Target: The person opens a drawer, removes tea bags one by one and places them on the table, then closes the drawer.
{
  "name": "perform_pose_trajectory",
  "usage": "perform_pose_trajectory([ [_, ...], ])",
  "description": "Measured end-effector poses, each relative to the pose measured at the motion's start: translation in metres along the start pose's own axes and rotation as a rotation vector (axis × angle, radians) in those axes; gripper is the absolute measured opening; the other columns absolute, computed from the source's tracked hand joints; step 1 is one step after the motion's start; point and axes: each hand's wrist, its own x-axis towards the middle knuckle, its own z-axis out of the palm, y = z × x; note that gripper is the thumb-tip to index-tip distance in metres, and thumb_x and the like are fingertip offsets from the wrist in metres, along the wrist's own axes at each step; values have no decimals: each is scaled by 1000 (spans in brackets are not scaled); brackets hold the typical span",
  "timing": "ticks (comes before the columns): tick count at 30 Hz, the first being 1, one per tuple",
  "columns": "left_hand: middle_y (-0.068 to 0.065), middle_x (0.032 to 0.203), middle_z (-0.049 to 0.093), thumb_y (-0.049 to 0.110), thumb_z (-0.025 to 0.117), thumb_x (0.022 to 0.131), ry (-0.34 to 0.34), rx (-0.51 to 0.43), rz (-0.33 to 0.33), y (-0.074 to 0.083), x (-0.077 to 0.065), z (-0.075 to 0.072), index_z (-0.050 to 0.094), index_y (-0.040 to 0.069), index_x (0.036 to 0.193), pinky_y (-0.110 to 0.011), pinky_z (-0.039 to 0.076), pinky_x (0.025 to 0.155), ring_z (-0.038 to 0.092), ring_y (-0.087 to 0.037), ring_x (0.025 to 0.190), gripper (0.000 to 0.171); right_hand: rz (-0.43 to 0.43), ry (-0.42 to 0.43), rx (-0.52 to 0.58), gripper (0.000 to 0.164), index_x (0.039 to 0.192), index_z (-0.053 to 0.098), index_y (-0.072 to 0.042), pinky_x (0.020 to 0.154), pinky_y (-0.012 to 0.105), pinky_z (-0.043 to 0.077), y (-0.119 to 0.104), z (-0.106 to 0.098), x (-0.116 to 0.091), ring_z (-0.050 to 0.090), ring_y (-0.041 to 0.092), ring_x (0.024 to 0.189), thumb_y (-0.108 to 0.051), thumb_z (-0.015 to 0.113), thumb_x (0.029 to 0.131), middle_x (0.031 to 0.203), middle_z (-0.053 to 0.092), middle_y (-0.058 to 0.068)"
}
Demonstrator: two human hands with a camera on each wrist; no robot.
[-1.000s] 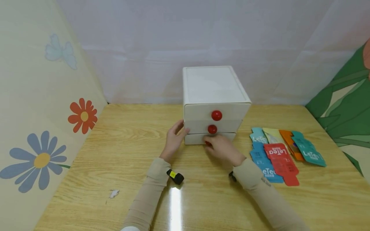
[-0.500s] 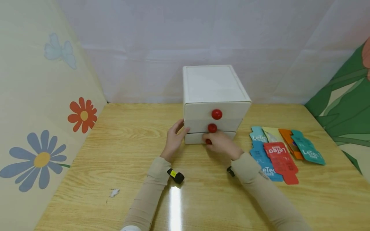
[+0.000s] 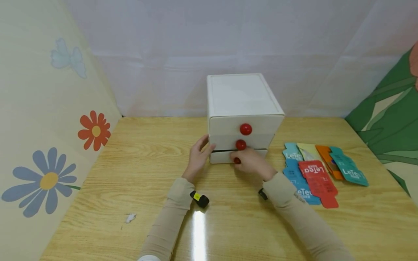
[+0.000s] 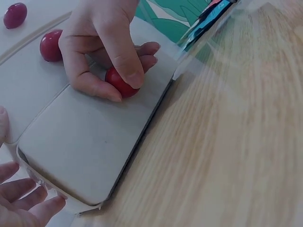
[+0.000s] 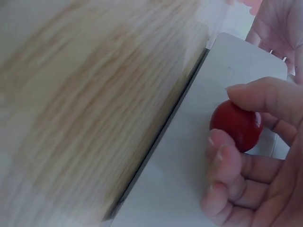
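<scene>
A white drawer unit stands on the table, with three red knobs down its front. My right hand pinches the lowest knob between thumb and fingers, on the front of the bottom drawer. A thin dark gap shows above that drawer's front in the head view. My left hand rests against the unit's lower left corner, its thumb at the front edge and its fingers along the side. Above the right hand are the middle knob and the top knob.
Flattened LeTea packets lie to the right of the unit, among them a red packet, a blue packet and a teal packet. A white cloth hangs behind the wooden table. A flowered panel borders the left.
My right hand has shifted slightly on the lowest knob, and more of the knob shows. The dark gap above the bottom drawer's front looks a little wider. My left hand stays put.
</scene>
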Motion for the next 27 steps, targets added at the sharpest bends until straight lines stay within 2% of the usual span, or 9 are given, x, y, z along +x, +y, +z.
perform_pose_trajectory([
  [4,-15,135,45,14,60,89,34,30,-21,-16,5,0,43,0,132,-35,36,101,39,-25,126,49,33,-74,-1,12,72,56,-13,53,27,39,-5,-4,-5,42,13,56,-10,68,73,62,49,-5],
  [9,-8,138,42,21,59,89,28,46,-79,-14,5,-2,43,6,134,-33,36,101,37,-20,127,50,67,-133,21,14,73,54,-15,54,27,36,-11,-2,-9,41,14,56,-10,65,78,60,45,-5],
  [13,-9,138,41,21,58,90,11,44,-87,-12,5,-1,42,6,135,-34,34,103,36,-21,128,50,82,-114,18,13,74,54,-14,53,26,36,-12,0,-13,41,14,56,-10,65,80,59,44,-5],
  [17,-14,137,43,18,59,89,20,25,-62,-12,7,-1,43,2,133,-37,34,103,37,-25,127,50,71,-103,4,12,76,55,-14,53,26,38,-14,2,-15,42,14,56,-11,64,82,60,45,-5],
  [22,-14,136,43,16,59,89,18,46,-41,-13,6,-1,43,1,133,-36,35,102,38,-25,126,49,48,-88,-28,12,76,54,-14,50,26,38,-17,4,-19,42,12,54,-10,62,84,60,45,-6],
  [27,-11,137,43,18,59,89,11,51,-63,-13,6,-1,43,4,134,-35,34,103,37,-23,127,49,39,-70,-34,10,77,56,-12,51,25,40,-21,5,-22,43,12,55,-9,62,84,62,48,-4],
])
